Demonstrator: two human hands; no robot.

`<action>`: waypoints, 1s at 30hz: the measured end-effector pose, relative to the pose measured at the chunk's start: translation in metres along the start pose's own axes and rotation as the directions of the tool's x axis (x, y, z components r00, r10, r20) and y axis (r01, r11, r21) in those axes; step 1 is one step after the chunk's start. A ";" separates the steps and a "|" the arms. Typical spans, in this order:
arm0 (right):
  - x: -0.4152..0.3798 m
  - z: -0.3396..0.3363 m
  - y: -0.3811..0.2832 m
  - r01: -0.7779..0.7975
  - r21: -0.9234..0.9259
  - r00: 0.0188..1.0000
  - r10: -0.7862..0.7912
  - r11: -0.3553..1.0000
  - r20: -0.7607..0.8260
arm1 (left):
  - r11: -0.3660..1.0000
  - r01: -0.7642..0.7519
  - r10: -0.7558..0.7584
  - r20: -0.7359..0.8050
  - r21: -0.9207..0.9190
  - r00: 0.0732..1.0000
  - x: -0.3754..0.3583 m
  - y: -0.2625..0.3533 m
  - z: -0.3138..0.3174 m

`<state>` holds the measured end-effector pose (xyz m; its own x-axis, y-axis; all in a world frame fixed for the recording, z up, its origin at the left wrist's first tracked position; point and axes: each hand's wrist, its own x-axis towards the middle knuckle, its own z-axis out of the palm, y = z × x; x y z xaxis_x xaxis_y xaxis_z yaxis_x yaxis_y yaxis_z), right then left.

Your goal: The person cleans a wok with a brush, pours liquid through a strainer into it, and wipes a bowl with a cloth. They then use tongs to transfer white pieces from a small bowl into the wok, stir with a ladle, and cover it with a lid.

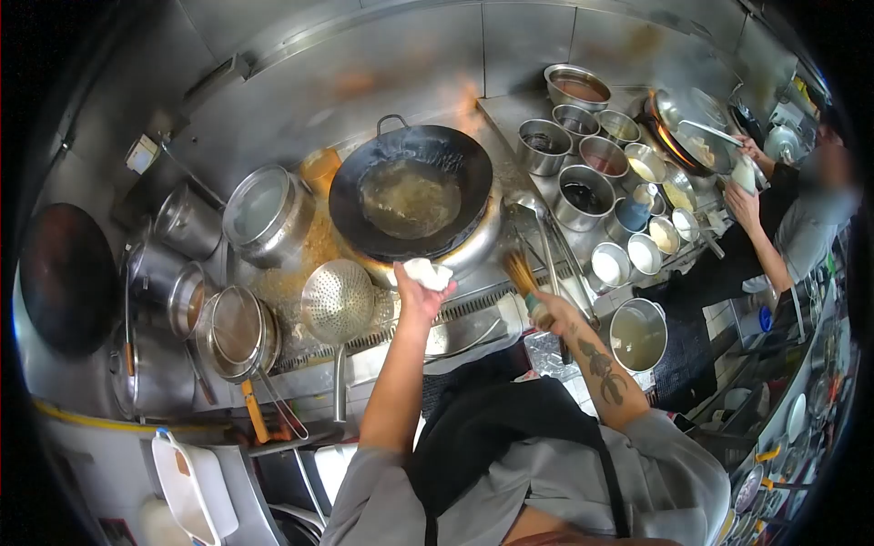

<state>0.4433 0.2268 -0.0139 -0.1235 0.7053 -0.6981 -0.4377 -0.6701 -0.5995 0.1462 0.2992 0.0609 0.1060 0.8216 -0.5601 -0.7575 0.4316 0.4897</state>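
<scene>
My left hand (423,298) is closed on a folded white cloth (426,272), just in front of the near rim of a black wok (350,205). Murky liquid (410,200) covers the wok's bottom. In my right hand (553,314) is a bamboo wok brush (521,271), its bristles pointing up and away from me. A ladle (544,235) and other long-handled tools lean just beyond that hand. Left of my left forearm, a perforated strainer (338,300) rests with its handle toward me.
Metal pots of sauces (583,198) and bowls of seasoning (610,264) crowd the right counter. A bucket of cloudy liquid (638,334) stands below them. Pots (259,214) and sieves (241,328) fill the left. At far right a co-worker (801,209) handles another wok over flame.
</scene>
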 end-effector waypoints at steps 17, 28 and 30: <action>-0.105 0.011 -0.043 0.405 -0.245 0.900 -0.432 0.881 -0.065 | 0.967 -0.175 0.205 -0.160 0.183 0.966 0.008 0.008 -0.004; -0.131 0.050 -0.089 0.532 -0.218 0.846 -0.522 0.818 0.103 | 0.949 -0.199 0.229 -0.101 0.243 0.968 -0.042 0.006 -0.019; -0.123 0.057 -0.092 0.535 -0.215 0.845 -0.519 0.817 0.132 | 0.944 -0.204 0.238 -0.110 0.259 0.965 -0.056 0.004 -0.016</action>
<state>0.4481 0.2149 0.1499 0.0055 0.9739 -0.2269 -0.2324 -0.2195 -0.9475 0.1268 0.2487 0.0836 -0.1490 0.8548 -0.4971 -0.5698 0.3367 0.7497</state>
